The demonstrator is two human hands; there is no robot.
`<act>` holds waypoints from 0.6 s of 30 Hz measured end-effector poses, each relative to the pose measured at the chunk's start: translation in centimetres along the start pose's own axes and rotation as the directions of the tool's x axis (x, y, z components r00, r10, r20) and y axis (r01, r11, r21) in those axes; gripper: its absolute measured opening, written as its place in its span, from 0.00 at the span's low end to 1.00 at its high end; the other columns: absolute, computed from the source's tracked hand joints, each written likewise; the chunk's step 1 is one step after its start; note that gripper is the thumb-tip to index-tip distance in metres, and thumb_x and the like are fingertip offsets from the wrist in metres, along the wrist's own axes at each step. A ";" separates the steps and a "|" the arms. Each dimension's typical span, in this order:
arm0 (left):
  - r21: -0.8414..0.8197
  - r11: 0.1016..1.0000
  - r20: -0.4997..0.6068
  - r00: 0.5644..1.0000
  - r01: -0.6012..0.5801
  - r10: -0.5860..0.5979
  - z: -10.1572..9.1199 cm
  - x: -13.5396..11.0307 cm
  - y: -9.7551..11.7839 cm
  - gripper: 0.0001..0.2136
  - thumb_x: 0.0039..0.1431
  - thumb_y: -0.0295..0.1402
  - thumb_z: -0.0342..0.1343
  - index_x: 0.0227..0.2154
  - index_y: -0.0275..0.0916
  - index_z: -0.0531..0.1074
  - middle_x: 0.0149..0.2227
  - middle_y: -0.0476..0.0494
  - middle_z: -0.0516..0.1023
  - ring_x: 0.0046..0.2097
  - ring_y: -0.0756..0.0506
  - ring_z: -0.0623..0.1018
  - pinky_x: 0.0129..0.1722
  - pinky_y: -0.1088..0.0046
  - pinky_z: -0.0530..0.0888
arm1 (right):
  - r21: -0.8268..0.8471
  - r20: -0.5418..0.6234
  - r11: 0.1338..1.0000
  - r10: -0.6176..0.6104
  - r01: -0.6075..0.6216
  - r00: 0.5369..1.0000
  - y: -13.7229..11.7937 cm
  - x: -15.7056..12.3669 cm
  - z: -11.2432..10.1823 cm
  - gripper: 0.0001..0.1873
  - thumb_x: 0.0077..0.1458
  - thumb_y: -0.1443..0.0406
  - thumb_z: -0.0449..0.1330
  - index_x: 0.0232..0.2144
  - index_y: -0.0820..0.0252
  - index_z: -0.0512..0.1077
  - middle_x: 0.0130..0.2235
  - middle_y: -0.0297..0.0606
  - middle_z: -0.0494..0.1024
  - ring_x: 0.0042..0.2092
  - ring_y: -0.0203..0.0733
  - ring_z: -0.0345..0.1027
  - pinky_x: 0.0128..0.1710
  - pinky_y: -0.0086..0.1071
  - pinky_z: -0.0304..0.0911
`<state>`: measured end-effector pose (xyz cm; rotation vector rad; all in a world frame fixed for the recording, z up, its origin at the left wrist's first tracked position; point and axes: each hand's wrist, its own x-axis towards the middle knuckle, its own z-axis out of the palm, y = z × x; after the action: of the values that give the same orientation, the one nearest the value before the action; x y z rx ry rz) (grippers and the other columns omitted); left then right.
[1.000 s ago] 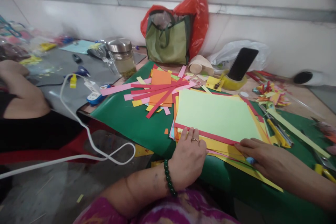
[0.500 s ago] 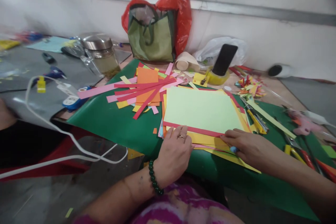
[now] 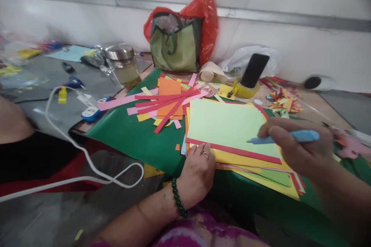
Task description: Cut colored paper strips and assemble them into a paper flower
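A stack of coloured paper sheets (image 3: 228, 123) lies on a green mat (image 3: 136, 135), with a pale green sheet on top and red, yellow and pink edges showing beneath. My left hand (image 3: 197, 173), with a ring and a green bead bracelet, rests at the stack's near left corner with its fingertips on the paper edges. My right hand (image 3: 301, 146) is lifted above the stack's right side and grips a light blue pen (image 3: 286, 137), tip pointing left over the pale green sheet.
Cut paper strips (image 3: 165, 104) lie piled beyond the stack. A glass jar (image 3: 121, 63), a green bag in red plastic (image 3: 179, 34), a tape roll (image 3: 210, 72) and a phone on a yellow stand (image 3: 252, 75) stand along the wall. A white cable (image 3: 87, 154) and another person's arm (image 3: 11, 123) are left.
My right hand has lifted from the stack's near right edge and now holds the blue pen up over the paper. My left hand stays on the near left corner.
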<state>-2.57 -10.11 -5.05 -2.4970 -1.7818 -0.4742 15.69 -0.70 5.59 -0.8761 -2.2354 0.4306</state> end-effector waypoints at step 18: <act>0.062 0.998 -0.038 0.999 -0.019 0.021 0.3 -0.2 0.4 0.09 0.61 0.30 0.51 0.38 0.29 0.73 0.46 0.28 0.77 0.53 0.36 0.73 0.50 0.55 0.68 | 0.327 0.315 0.919 0.115 -0.221 0.942 1.4 2.2 11.4 0.13 0.54 0.57 0.58 0.28 0.60 0.76 0.28 0.35 0.79 0.28 0.36 0.69 0.30 0.26 0.63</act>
<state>-2.24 -10.37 -5.30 -2.4453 -1.7284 -0.4567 7.17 1.23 -2.19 -0.8541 -2.2398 1.0769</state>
